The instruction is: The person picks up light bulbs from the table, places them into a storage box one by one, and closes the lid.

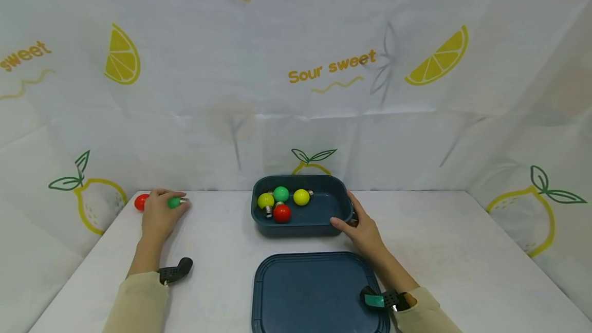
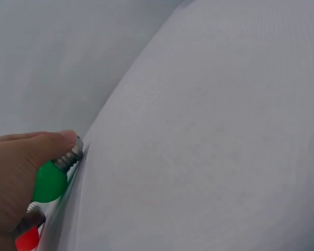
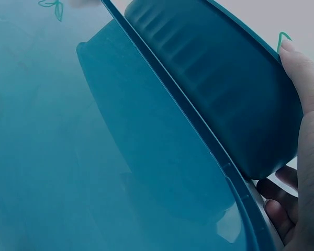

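Note:
At the table's far left, my left hand (image 1: 161, 215) pinches a green light bulb (image 1: 174, 202); the left wrist view shows the thumb along its metal screw base (image 2: 68, 158). Beside that hand lies a red light bulb (image 1: 141, 202), partly hidden behind the fingers. My right hand (image 1: 367, 233) grips the right end of a dark blue box (image 1: 300, 230), thumb at the rim and fingers curled against the outside. Inside the box are yellow bulbs (image 1: 301, 197), a green bulb (image 1: 280, 193) and a red bulb (image 1: 281, 213), all toward its left and middle.
A flat dark blue tray (image 1: 319, 292) lies in front of the box, under the right forearm. The white table (image 1: 213, 261) ends at a hanging white cloth (image 1: 194, 143) printed with lemons, at the back and both sides.

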A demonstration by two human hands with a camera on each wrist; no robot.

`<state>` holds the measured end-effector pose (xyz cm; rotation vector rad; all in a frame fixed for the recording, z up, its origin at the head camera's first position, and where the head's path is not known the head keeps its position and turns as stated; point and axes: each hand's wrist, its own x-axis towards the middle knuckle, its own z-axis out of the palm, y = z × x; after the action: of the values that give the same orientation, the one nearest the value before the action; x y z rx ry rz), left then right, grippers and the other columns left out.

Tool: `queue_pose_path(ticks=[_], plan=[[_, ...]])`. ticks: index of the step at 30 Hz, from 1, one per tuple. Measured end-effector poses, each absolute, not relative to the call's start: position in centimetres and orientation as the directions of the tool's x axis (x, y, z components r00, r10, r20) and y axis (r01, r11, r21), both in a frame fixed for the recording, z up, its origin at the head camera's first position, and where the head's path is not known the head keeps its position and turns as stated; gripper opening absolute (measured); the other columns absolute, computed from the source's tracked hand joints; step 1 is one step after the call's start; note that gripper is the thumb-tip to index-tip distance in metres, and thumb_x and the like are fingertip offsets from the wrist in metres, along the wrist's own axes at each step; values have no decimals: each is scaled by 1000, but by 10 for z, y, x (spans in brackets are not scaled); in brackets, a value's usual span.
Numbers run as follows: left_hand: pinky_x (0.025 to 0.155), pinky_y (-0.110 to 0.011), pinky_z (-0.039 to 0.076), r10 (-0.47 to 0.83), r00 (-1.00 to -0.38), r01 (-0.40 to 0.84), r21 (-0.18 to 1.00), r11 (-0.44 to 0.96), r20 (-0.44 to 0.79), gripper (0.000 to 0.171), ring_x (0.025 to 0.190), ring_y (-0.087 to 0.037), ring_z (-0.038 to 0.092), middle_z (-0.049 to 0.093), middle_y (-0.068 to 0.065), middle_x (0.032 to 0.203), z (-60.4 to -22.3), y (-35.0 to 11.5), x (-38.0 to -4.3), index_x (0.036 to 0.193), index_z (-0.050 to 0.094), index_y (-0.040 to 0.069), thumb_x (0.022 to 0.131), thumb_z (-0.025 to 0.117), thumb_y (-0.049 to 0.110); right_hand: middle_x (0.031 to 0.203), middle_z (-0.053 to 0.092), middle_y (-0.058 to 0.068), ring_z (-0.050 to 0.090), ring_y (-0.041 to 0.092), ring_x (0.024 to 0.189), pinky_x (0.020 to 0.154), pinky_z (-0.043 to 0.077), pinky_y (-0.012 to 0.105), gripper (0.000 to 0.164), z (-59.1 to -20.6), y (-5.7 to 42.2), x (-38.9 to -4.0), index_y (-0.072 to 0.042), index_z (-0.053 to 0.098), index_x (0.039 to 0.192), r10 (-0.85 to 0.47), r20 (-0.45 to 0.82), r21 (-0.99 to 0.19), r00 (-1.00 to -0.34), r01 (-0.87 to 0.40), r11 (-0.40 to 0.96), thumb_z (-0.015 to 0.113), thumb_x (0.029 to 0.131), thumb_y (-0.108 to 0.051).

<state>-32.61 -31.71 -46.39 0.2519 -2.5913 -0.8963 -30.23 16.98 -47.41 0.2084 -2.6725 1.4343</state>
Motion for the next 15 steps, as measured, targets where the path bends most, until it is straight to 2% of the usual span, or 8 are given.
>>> queue_pose_path(ticks=[7,15], plan=[[93,-62,48,-240,-929,-23,607,794,280,40,117,-48,52,51,-30,130,-462,-314,-325,121,70,3,90,76,28,157,42,24,58,42,129,103,53,54,87,-475,170,-302,-30,17,163,-79,160,-829,-984,-177,531,69,94,-40],[92,-57,51,-168,-973,-43,585,810,160,40,116,-43,57,62,-26,132,-461,-314,-326,121,66,7,95,69,37,157,42,23,59,42,129,102,53,54,88,-477,170,-303,-32,17,163,-80,160,-833,-984,-178,524,70,94,-40]])
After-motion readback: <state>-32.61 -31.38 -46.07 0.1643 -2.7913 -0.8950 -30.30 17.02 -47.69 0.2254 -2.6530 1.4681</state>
